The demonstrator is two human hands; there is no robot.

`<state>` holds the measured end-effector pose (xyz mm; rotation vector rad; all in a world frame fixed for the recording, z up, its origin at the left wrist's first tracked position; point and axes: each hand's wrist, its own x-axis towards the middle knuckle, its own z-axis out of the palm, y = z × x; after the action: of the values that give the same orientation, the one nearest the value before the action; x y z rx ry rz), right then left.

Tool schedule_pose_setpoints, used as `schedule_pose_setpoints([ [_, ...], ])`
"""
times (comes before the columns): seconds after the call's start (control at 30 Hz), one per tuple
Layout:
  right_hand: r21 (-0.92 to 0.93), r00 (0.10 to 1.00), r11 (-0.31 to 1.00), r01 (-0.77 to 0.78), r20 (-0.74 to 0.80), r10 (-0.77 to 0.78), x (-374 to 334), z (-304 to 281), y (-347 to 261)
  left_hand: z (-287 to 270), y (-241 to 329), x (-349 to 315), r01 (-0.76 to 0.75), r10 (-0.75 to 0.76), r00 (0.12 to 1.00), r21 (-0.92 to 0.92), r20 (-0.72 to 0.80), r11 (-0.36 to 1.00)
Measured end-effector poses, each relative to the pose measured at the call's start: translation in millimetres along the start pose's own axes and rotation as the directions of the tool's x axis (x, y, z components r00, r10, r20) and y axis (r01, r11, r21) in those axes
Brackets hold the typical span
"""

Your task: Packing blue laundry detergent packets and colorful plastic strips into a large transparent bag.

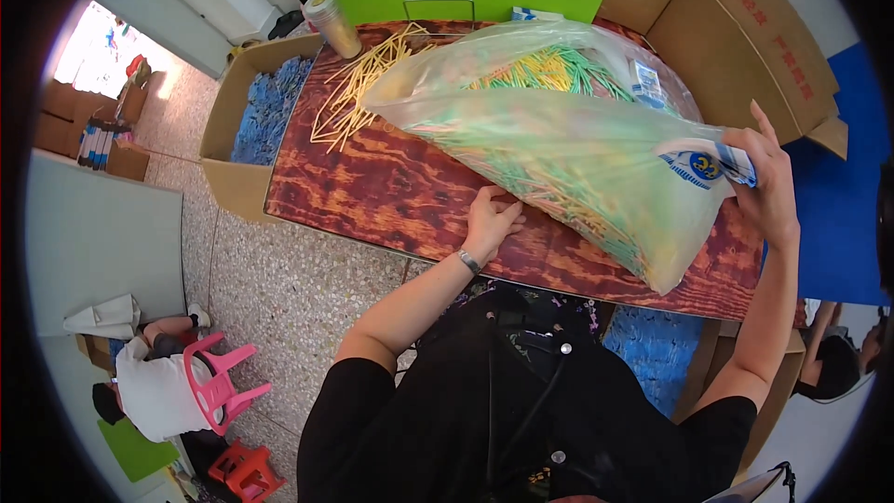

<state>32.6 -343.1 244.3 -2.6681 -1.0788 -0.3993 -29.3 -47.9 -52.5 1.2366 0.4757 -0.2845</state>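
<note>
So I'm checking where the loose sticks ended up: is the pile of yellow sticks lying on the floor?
No, the loose yellow sticks lie on the wooden table, near its far left corner beside the metal can.

Small packing workshop, cardboard boxes (745, 28), bulk sticks (358, 93), worktable (391, 196)

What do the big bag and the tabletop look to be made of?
The bag: thin clear plastic film, glossy and creased, since the green and yellow sticks show through it. The tabletop: probably laminate or varnished wood, reddish-brown with a bold printed-looking grain and slight sheen.
</note>
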Motion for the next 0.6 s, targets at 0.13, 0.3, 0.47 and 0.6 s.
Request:
schedule_pose_setpoints([
  [0.13,-0.027,1.0,1.0,-0.002,0.008,0.002,4,-6,0,12,1,5,0.006,-0.006,1.0,-0.004,-0.002,1.0],
  [0.3,-0.086,0.998,0.996,0.001,-0.069,-0.007,-2,-11,8,26,-1,4,-0.032,0.03,0.999,-0.133,-0.023,0.991],
  [0.47,-0.075,0.997,0.996,-0.039,-0.07,0.034,-3,-15,7,19,6,6,-0.261,0.317,0.947,0.458,-0.048,0.85],
  [0.6,-0.085,0.997,0.995,-0.061,-0.061,0.056,-3,-20,4,12,14,19,-0.38,0.568,0.822,0.697,-0.048,0.608],
])
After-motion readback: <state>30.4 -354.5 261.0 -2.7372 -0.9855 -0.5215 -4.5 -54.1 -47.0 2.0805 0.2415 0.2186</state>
